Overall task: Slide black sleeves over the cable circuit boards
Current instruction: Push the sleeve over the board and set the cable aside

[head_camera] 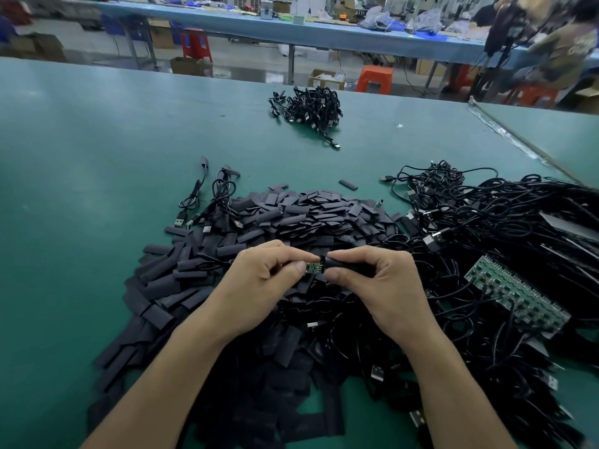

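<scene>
Two pinches, one line: I watch the left hand (259,280) grip the circuit board (311,268) while the right hand (382,280) pinches the black sleeve (345,264) just right of the left fingertips (mouth at the board's end), long axes aligned.

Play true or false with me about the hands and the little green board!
1. The left hand pinches a small green circuit board. True.
2. The right hand holds nothing. False: it grips a black sleeve at the board's end.
3. The sleeve fully covers the board. False: most of the board shows bare.
4. A pile of loose sleeves lies on the green table beyond the hands. True.
</scene>
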`<action>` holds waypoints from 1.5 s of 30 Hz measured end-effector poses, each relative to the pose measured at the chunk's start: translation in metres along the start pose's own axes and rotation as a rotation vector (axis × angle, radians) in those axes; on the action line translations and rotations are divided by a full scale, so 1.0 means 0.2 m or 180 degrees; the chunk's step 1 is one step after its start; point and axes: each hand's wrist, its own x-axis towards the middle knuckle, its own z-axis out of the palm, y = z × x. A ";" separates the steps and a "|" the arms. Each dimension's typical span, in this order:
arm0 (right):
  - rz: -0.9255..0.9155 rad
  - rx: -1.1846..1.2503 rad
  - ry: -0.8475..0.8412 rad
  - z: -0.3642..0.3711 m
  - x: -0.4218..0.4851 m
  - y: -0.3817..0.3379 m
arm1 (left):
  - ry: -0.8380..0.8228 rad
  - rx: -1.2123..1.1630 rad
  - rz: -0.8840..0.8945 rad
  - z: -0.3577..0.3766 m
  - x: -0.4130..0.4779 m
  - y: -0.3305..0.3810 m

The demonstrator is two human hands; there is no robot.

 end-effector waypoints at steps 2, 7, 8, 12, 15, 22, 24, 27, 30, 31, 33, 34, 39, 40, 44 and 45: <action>0.0028 0.0018 -0.0087 0.00 0.00 0.00 | -0.0005 0.0002 0.0008 0.00 0.00 0.00; 0.0008 -0.0025 -0.0032 -0.01 0.00 0.00 | 0.0055 -0.0256 -0.0167 0.00 0.00 -0.02; 0.0009 -0.0012 -0.0035 0.00 0.00 0.00 | 0.0087 -0.0308 -0.0156 0.00 0.00 -0.02; 0.0036 0.0026 -0.0093 0.01 0.00 -0.01 | -0.0008 -0.0398 -0.0162 0.01 0.01 -0.02; 0.0057 -0.0008 -0.0055 0.01 0.00 -0.01 | -0.0047 -0.0386 -0.0173 0.02 0.01 -0.02; -0.0003 -0.0330 -0.0220 0.00 0.00 0.00 | -0.0085 -0.0386 -0.0207 0.01 0.01 -0.03; 0.0005 -0.0342 -0.0210 0.00 -0.01 0.00 | -0.0105 -0.0396 -0.0202 0.01 0.01 -0.02; -0.0062 -0.0373 -0.0137 0.01 -0.01 0.00 | -0.0189 -0.0532 -0.0156 0.01 0.01 0.00; -0.0132 -0.0427 -0.0147 0.03 -0.01 -0.01 | -0.0313 -0.0712 -0.0199 0.01 0.00 0.00; -0.0165 -0.0493 -0.0164 0.03 -0.02 -0.01 | -0.0303 -0.0765 -0.0226 0.01 0.00 0.00; -0.0245 -0.0589 -0.0138 0.04 -0.02 -0.01 | -0.0183 -0.0903 -0.0292 0.01 0.00 0.00; -0.0268 -0.0606 -0.0083 0.04 -0.02 -0.02 | -0.0101 -0.0979 -0.0333 0.01 0.00 0.00; -0.0287 -0.0592 0.0024 0.03 -0.01 -0.01 | 0.0004 -0.0939 -0.0260 0.01 0.00 -0.01; -0.0306 -0.0602 0.0019 0.03 -0.01 -0.01 | 0.0003 -0.0921 -0.0232 0.01 0.00 -0.01; -0.0358 -0.0756 0.0125 0.02 -0.02 -0.02 | 0.0068 -0.0892 -0.0209 -0.01 -0.01 0.00; -0.0347 -0.0760 0.0128 0.02 -0.01 -0.02 | 0.0097 -0.0866 -0.0232 -0.01 0.00 0.00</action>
